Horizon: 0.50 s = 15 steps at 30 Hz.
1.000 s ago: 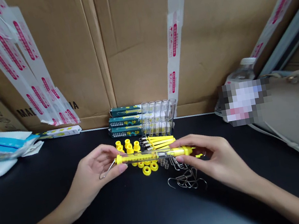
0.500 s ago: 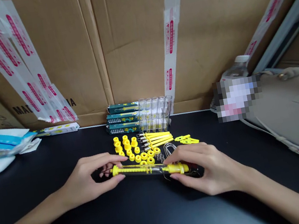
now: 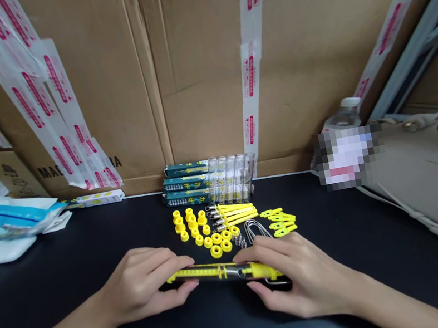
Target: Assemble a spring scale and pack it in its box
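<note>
A clear tubular spring scale (image 3: 209,272) with yellow ends lies level between my two hands, close above the black table. My left hand (image 3: 141,285) is closed on its left end, fingers over the top and thumb below. My right hand (image 3: 300,277) grips the yellow right end, partly hiding it. A metal hook shows under the right fingers. Just beyond are several yellow caps and rings (image 3: 192,222), small coil springs (image 3: 238,239), bent metal hooks (image 3: 256,228), yellow rods with springs (image 3: 236,213) and flat yellow tabs (image 3: 282,219).
Small green boxes (image 3: 185,184) and clear tubes (image 3: 232,176) stand stacked at the back against a large cardboard box (image 3: 195,77). A plastic bottle (image 3: 342,119) and a beige bag (image 3: 429,178) are at right. Blue-and-white packets (image 3: 12,217) lie at left.
The spring scale has come slightly nearer to me, held in both hands. My left fingers now cover more of its left end. The view has shifted a little.
</note>
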Motion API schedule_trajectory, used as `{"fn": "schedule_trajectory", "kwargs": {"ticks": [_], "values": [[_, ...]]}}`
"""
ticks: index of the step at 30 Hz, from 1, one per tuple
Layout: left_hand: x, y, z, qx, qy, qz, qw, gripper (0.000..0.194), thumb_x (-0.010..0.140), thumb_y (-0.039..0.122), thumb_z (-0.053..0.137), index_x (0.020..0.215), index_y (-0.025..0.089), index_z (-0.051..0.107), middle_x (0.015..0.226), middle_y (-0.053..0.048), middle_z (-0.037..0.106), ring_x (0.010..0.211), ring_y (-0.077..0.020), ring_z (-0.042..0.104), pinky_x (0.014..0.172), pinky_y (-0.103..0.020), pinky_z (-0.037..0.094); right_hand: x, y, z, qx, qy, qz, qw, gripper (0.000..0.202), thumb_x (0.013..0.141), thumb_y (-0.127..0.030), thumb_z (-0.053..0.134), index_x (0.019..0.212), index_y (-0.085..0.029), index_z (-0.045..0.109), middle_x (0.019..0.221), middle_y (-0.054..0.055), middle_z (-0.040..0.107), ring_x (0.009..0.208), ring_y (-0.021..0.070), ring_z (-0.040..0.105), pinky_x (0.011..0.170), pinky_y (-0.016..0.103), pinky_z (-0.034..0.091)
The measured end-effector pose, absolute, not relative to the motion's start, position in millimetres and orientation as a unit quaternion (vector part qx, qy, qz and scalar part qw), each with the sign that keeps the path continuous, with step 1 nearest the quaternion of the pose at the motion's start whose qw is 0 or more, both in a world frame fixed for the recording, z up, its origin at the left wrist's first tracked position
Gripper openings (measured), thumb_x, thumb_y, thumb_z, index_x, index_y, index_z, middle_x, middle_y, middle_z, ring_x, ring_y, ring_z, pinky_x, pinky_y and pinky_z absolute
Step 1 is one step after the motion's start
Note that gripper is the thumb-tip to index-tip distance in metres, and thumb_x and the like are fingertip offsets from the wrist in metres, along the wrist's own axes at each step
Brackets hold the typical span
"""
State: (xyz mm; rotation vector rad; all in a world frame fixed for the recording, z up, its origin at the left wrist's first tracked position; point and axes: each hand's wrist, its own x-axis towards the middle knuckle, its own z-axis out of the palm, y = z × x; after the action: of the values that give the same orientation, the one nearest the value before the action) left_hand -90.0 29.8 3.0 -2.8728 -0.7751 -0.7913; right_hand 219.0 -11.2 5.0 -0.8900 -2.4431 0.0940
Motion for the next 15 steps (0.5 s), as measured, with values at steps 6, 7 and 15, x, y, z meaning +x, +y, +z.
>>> {"fn": "schedule_trajectory", "kwargs": {"ticks": [6, 7, 15], "values": [[-85, 28, 8, -0.939, -0.219, -0.262, 0.033, 0.020, 0.086, 0.023, 0.070, 0.106, 0.024, 0.075, 0.080, -0.004, 0.079, 0.059, -0.0180, 0.068, 0.059, -0.029, 0.052, 219, -8, 3, -0.318, -0.898, 0.030, 0.303, 0.022, 0.096, -0.029, 0.062, 0.115, -0.018, 0.061, 0.091, 0.004, 0.072, 0.076, 0.0188, 0.067, 0.064, 0.030, 0.047], [-86, 28, 9, -0.942, -0.216, -0.253, 0.034, 0.020, 0.087, 0.023, 0.070, 0.106, 0.024, 0.074, 0.078, -0.004, 0.078, 0.058, -0.0183, 0.067, 0.058, -0.029, 0.051, 219, -7, 5, -0.306, -0.900, 0.034, 0.308, 0.021, 0.095, -0.028, 0.062, 0.113, -0.017, 0.061, 0.092, 0.004, 0.072, 0.076, 0.0188, 0.065, 0.066, 0.031, 0.047], [-98, 29, 14, -0.957, -0.210, -0.198, -0.004, 0.011, 0.090, 0.026, 0.068, 0.099, 0.019, 0.069, 0.082, -0.006, 0.075, 0.070, -0.0192, 0.069, 0.063, -0.029, 0.052, 210, -13, 4, -0.254, -0.918, 0.049, 0.300, 0.016, 0.093, -0.025, 0.065, 0.105, -0.015, 0.065, 0.085, 0.006, 0.068, 0.075, 0.0204, 0.059, 0.075, 0.038, 0.045]]}}
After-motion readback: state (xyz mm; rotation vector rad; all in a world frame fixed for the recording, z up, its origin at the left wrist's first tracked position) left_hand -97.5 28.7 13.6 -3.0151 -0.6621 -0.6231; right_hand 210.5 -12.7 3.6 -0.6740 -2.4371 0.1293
